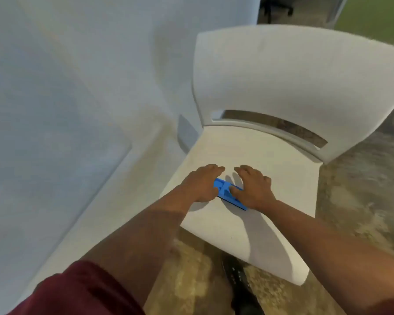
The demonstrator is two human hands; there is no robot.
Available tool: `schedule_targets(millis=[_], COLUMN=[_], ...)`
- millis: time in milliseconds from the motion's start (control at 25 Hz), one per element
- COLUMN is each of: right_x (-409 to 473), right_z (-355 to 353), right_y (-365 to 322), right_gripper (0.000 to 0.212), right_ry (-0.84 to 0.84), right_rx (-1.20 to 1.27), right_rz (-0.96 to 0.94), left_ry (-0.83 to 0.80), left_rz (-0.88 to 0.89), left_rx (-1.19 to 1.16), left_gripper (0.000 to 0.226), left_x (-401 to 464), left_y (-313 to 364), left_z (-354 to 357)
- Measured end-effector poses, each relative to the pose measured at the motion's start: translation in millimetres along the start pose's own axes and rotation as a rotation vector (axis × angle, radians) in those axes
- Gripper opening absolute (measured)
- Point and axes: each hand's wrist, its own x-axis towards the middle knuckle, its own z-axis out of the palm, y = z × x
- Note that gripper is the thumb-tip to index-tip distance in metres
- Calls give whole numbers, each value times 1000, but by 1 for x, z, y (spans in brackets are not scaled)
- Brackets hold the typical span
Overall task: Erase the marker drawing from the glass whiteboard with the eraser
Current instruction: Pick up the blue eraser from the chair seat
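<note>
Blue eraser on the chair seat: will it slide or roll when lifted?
The eraser looks flat and blocky, so it is unlikely to roll. It probably is stiff and light. The seat looks smooth, so it may slide if nudged.

You have only one view: the head camera looks steeply down and forward, close above the white chair (248, 155), its backrest at the far edge.

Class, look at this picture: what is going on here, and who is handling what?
A person leans over a white chair, both hands down on its seat. The left hand and right hand rest on either side of a blue eraser lying flat on the seat, thumbs touching it. It has not been lifted. No marker drawing shows in this view, so erasing has not begun.
</note>
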Motion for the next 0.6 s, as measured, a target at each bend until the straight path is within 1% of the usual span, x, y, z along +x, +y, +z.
schedule_targets(millis=[80, 160, 240, 320, 360, 440, 520, 600], right_x=[4, 1, 2, 4, 5, 5, 5, 8], right_z=[14, 33, 44, 48, 51, 53, 51, 43], right_y=[12, 23, 30, 28, 26, 18, 0, -34], right_gripper=[77, 81, 74, 55, 46, 39, 41, 46], right_ry=[-95, -147, -126, -76, -65, -42, -14, 34], right_rx=[32, 61, 83, 108, 116, 140, 161, 174], right_rz=[-10, -25, -59, -119, -140, -176, -229, -299], left_ry=[-68, -102, -62, -19, -9, 3, 11, 35], left_rz=[4, 30, 72, 91, 87, 82, 55, 30], left_rx=[33, 96, 100, 44, 32, 40, 68, 113], left_gripper=[73, 65, 47, 32, 30, 32, 35, 36], left_x=[19, 30, 40, 42, 42, 37, 23, 1], left_y=[-2, -7, -9, -12, -15, -19, -27, -38], left_z=[18, 39, 54, 59, 60, 56, 39, 7])
